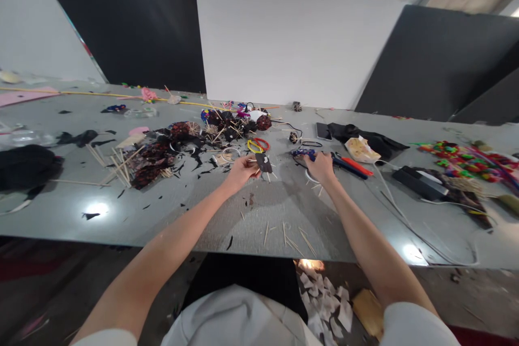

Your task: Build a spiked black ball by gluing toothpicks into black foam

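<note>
In the middle of the table, my left hand (242, 172) is closed on a black piece stuck with thin wooden sticks (264, 163). Pale stick ends poke out around its edge, and a small light spot shows on its face. To the right, my right hand (321, 166) is wrapped round a blue tool that looks like a glue gun (303, 153), lying low over the table. Part of it is hidden by the fingers. Between and beyond the hands are a yellow ring (254, 147), a red ring (263, 143) and a white ring (230, 155).
Dark clusters with sticks (152, 159) and black scraps cover the left-centre. Loose sticks (284, 233) lie near the front edge. Right of my right hand are orange-handled pliers (354, 166), a phone (323, 131), a black box (419, 183), a white cord (405, 221) and colourful pieces (466, 159).
</note>
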A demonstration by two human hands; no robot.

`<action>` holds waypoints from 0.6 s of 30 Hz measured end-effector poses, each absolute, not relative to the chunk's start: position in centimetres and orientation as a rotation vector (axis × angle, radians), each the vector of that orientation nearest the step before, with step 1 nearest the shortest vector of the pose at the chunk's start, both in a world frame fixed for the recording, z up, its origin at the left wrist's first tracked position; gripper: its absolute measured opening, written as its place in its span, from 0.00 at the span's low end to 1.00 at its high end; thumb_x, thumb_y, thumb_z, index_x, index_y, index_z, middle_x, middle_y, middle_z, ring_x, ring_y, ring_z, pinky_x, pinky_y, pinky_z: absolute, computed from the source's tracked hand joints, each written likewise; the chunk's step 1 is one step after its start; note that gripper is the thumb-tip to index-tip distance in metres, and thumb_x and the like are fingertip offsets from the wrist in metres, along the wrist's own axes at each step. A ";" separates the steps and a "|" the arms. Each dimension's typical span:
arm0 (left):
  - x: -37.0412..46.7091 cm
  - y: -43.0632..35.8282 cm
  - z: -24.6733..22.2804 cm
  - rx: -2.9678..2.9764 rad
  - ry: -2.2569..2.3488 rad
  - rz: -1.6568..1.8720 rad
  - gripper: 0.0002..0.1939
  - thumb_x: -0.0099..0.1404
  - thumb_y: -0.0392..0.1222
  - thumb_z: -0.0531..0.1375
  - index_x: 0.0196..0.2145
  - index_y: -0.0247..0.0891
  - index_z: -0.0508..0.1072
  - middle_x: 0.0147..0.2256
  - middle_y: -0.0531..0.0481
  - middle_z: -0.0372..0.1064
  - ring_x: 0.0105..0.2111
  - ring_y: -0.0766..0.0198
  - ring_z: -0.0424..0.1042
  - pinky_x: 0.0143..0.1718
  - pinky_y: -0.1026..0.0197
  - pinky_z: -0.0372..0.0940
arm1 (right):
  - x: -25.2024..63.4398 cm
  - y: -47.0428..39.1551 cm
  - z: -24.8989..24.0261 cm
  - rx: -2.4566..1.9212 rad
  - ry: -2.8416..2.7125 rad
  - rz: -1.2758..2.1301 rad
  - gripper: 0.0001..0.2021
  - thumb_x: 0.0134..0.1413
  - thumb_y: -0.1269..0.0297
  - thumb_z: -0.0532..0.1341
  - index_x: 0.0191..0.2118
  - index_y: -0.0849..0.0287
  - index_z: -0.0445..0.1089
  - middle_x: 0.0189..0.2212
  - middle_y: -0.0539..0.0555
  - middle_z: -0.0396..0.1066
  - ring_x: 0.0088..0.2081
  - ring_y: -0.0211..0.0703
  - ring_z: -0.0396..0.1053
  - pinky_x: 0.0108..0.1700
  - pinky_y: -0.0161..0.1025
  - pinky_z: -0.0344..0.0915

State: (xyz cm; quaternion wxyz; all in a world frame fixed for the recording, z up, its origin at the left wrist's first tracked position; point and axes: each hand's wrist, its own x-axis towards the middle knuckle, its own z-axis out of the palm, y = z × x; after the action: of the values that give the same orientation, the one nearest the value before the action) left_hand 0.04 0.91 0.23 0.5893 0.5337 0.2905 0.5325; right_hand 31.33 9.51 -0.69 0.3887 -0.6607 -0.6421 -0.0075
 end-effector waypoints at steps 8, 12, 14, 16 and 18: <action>0.7 0.6 0.6 1.225 0.681 1.262 0.23 0.53 0.54 0.77 0.31 0.36 0.72 0.21 0.55 0.67 0.21 0.70 0.63 0.26 0.64 0.55 | 25.4 4.4 3.7 -1.026 -1.945 0.302 0.15 0.68 0.50 0.59 0.40 0.55 0.76 0.37 0.55 0.74 0.40 0.47 0.72 0.48 0.46 0.69; 0.7 0.7 0.4 1.270 0.682 1.300 0.22 0.54 0.54 0.76 0.30 0.36 0.72 0.21 0.54 0.68 0.21 0.70 0.63 0.26 0.64 0.56 | 22.8 2.1 4.2 -0.892 -1.985 0.352 0.13 0.66 0.51 0.63 0.42 0.54 0.78 0.35 0.53 0.75 0.38 0.45 0.72 0.45 0.45 0.70; 0.7 0.7 0.4 1.286 0.700 1.300 0.23 0.53 0.54 0.76 0.30 0.36 0.71 0.21 0.55 0.67 0.21 0.70 0.63 0.26 0.65 0.56 | 22.2 1.6 3.9 -0.859 -1.978 0.339 0.13 0.65 0.50 0.65 0.44 0.53 0.78 0.36 0.53 0.75 0.38 0.46 0.73 0.45 0.45 0.71; 0.8 0.6 0.6 1.293 0.712 1.294 0.24 0.51 0.55 0.77 0.28 0.36 0.70 0.20 0.55 0.66 0.20 0.70 0.63 0.25 0.65 0.56 | 21.9 1.5 3.6 -0.836 -1.983 0.336 0.12 0.64 0.51 0.66 0.44 0.53 0.78 0.36 0.53 0.75 0.38 0.46 0.73 0.45 0.46 0.71; 0.9 0.4 0.8 1.303 0.708 1.285 0.24 0.50 0.54 0.77 0.28 0.36 0.70 0.20 0.56 0.66 0.21 0.70 0.63 0.25 0.65 0.57 | 21.9 1.5 3.6 -0.824 -1.995 0.347 0.12 0.64 0.51 0.66 0.44 0.53 0.78 0.36 0.53 0.75 0.38 0.46 0.73 0.45 0.46 0.72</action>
State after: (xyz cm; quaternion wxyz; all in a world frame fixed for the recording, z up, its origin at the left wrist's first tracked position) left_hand 0.89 0.39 0.76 0.5561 0.5520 0.3000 0.5441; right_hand 21.94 1.47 3.55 0.4597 -0.3349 -0.8103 0.1410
